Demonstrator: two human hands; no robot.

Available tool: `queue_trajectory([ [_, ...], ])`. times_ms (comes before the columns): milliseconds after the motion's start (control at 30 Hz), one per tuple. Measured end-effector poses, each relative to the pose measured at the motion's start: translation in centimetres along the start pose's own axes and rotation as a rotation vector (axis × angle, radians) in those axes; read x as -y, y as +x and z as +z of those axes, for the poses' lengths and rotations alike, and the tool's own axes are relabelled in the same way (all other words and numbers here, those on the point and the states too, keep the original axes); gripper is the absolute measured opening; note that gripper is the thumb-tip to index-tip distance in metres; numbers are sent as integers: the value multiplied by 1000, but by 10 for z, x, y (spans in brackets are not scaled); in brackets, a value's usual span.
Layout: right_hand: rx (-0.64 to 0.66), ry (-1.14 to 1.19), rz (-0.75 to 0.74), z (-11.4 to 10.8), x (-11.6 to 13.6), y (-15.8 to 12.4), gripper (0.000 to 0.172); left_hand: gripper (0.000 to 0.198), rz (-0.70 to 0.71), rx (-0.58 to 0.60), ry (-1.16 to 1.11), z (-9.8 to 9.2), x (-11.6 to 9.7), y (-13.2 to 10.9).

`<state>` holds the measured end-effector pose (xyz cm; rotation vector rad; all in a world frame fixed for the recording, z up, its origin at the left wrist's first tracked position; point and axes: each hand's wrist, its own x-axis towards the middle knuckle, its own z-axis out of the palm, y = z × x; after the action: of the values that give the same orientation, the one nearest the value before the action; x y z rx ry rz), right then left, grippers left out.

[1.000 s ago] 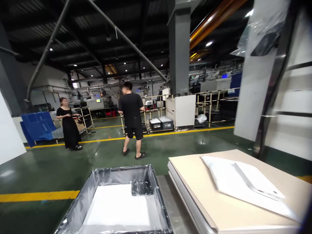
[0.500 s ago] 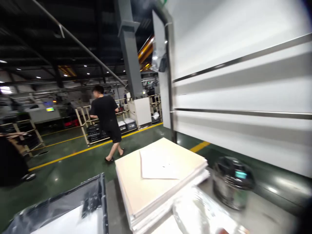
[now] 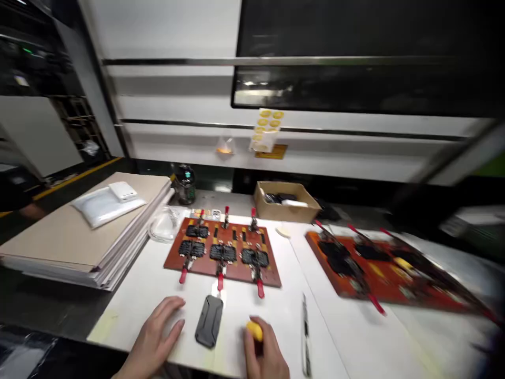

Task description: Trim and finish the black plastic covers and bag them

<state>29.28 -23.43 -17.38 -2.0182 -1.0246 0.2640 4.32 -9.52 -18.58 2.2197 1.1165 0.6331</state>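
From where I am standing, the grey case (image 3: 210, 321) is lying flat on the white worktop (image 3: 284, 316) between the hands, presumably for easy reach. Beyond it, red-handled clamps (image 3: 220, 281) are lining the brown board (image 3: 239, 273), probably for securing parts. The right hand (image 3: 268, 353) is gripping a yellow object (image 3: 255, 330), fingers curled. The left hand (image 3: 153, 337) is holding nothing, thumb spreading wide from arched fingers.

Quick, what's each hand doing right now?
Left hand: open and empty, beside the dark gray rounded-corner case, not touching it.
Right hand: closed around a small yellow object; what it is cannot be told.
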Motion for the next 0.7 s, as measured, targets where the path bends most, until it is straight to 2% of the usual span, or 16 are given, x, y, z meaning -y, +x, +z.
queue_trajectory([
  [133,106,126,27,0,0,11,39,65,151,293,-20,2,-20,20],
  [200,144,176,58,-1,8,14,35,79,214,365,35,9,-24,30],
  [267,210,190,25,3,19,16,29,84,240,377,73,18,-23,36],
  [367,333,66,-119,19,34,16,16,88,222,356,82,28,-17,39],
  [467,388,-65,-190,33,41,13,19,94,220,327,101,32,-15,38],
  [633,505,-211,-194,35,40,11,12,104,229,294,154,34,-14,38],
  [700,522,-212,-219,38,37,16,16,105,234,276,168,36,-12,38],
])
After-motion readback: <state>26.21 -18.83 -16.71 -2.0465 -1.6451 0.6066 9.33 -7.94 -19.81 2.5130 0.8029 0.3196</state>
